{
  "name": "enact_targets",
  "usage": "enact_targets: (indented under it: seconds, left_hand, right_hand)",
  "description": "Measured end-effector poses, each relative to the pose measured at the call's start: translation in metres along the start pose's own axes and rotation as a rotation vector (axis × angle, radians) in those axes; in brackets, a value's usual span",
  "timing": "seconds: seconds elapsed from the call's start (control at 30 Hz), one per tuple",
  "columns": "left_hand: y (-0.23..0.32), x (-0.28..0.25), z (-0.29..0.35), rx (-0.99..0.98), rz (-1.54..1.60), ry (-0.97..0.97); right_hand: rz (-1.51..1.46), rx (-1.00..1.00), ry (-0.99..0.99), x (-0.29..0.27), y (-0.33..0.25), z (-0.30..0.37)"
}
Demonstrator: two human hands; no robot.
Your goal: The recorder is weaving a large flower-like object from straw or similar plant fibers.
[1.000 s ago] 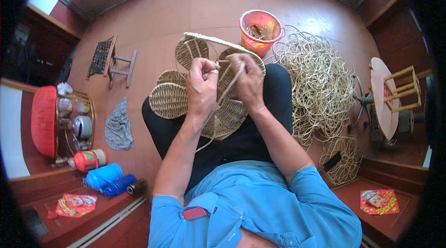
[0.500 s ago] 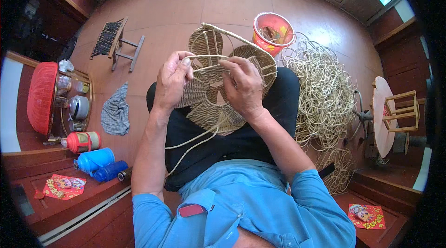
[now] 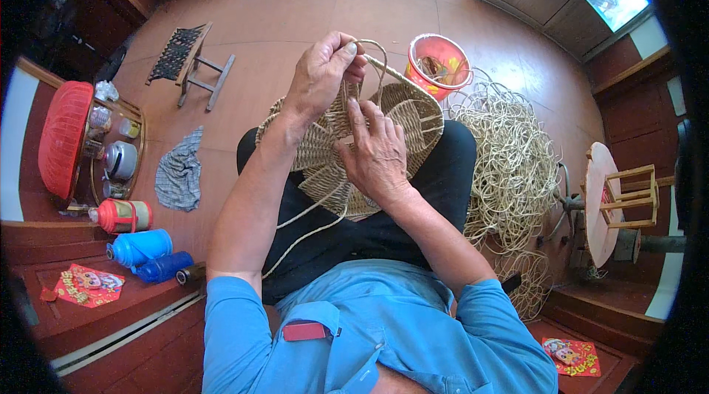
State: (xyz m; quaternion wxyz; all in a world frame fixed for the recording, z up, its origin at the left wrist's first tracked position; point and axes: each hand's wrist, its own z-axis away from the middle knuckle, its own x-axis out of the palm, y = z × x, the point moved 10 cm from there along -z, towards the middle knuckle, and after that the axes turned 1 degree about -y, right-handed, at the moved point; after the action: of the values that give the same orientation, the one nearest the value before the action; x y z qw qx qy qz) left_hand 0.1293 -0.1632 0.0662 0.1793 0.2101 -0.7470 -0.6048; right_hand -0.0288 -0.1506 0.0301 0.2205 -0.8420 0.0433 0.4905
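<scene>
A flower-shaped woven straw piece (image 3: 323,158), with petal-like panels inside a cord-wrapped frame, rests across my lap. At its far side my left hand (image 3: 321,76) is closed, pinching a straw cord (image 3: 382,56) that arches up in a loop to the right. My right hand (image 3: 378,149) lies over the middle of the weave, its index finger stretched toward the strands below the left hand. I see nothing gripped in the right hand; its thumb points toward the centre. Loose cord ends trail from the near side over my dark trousers.
To my right lies a big heap of straw cord (image 3: 509,165), with a red bucket (image 3: 439,62) beyond it. A wooden stool (image 3: 598,206) lies tipped at far right. On the left are a folding stool (image 3: 181,58), a checked cloth (image 3: 179,172) and several flasks (image 3: 140,246).
My left hand has moved right and away from me, and the cord stretched between both hands now loops up. The right hand has come nearer, onto the weave. The woven piece has tilted.
</scene>
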Motion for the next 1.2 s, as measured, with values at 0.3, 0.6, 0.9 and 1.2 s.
enact_targets:
  seconds: [0.3, 0.6, 0.9, 1.2]
  left_hand:
    - [0.027, 0.008, 0.060, 0.124, -0.823, 0.252]
    - [0.010, 0.001, 0.068, 0.069, -0.726, 0.239]
    - [0.035, -0.124, 0.130, 0.024, -0.978, 0.539]
    - [0.079, -0.348, 0.244, -0.391, -0.710, 0.751]
  right_hand:
    - [-0.112, 0.008, 0.015, -0.005, 0.010, -0.007]
    - [-0.170, 0.050, 0.025, -0.004, 0.011, -0.007]
    - [-0.152, -0.094, 0.295, -0.018, -0.013, -0.024]
    - [-0.154, 0.012, 0.249, -0.006, -0.002, -0.029]
